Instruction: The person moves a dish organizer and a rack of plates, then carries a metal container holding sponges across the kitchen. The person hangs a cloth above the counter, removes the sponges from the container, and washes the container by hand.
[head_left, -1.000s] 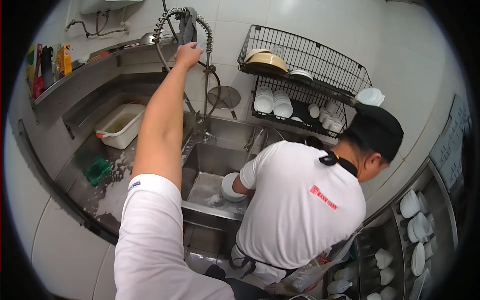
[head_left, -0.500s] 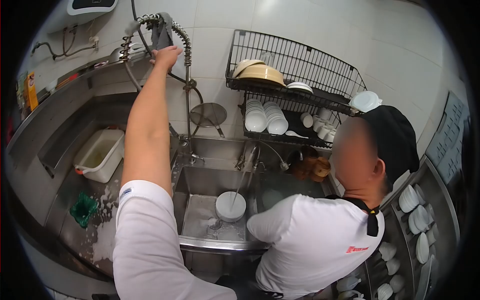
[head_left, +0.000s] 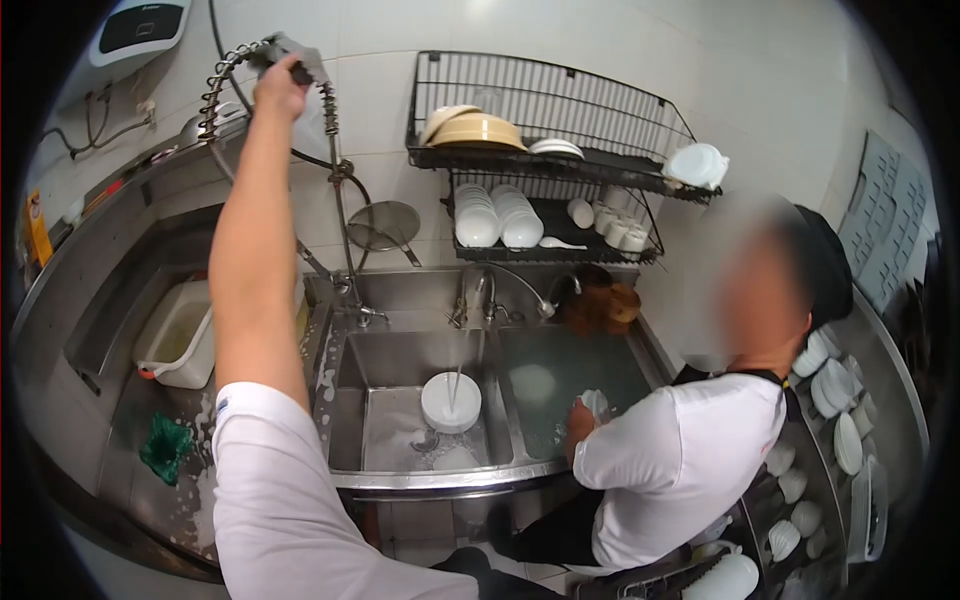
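Observation:
My left arm reaches up to the spring hose [head_left: 330, 108] of the tall tap. My left hand [head_left: 280, 92] is closed on a grey cloth [head_left: 298, 48] that hangs over the hose's arch. My right hand is out of view. Below, water runs from a tap [head_left: 487, 310] into a white bowl [head_left: 450, 402] in the left sink basin [head_left: 375, 425]. Round the bowl the basin floor is wet and a little foamy.
A co-worker [head_left: 690, 440] at my right has a hand [head_left: 580, 425] at the water-filled right basin [head_left: 560, 350], with a white dish [head_left: 594, 403]. A wall rack [head_left: 560, 160] holds bowls and cups. Left are a white tub [head_left: 190, 345] and green net [head_left: 165, 447].
My left hand has closed on the grey cloth, its fingers less spread than before. The co-worker has shifted right, leaving the right basin more visible. The view has turned slightly right.

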